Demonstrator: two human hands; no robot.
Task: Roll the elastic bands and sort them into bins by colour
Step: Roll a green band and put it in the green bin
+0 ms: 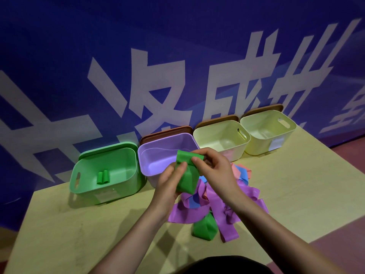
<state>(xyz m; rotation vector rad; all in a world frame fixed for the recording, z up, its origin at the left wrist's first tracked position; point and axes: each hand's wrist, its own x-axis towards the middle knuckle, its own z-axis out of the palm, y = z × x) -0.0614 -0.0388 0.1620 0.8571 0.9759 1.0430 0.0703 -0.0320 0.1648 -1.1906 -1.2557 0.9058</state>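
Both hands hold one green elastic band [187,178] above the table, in front of the purple bin [156,155]. My left hand [170,180] pinches its middle. My right hand [211,167] grips its folded top end. Below lies a heap of loose bands: purple bands [215,204], a blue band [242,172], a pink band [236,169] and another green band [204,227]. The green bin [85,171] at the left holds two rolled green bands [103,177]. Two pale yellow bins [217,133], [264,123] stand to the right.
The bins stand in a row along the far edge of a light wooden table [79,230], against a blue wall with large white characters [154,89]. Lids lean behind the bins. The table's right edge [324,230] drops to a reddish floor.
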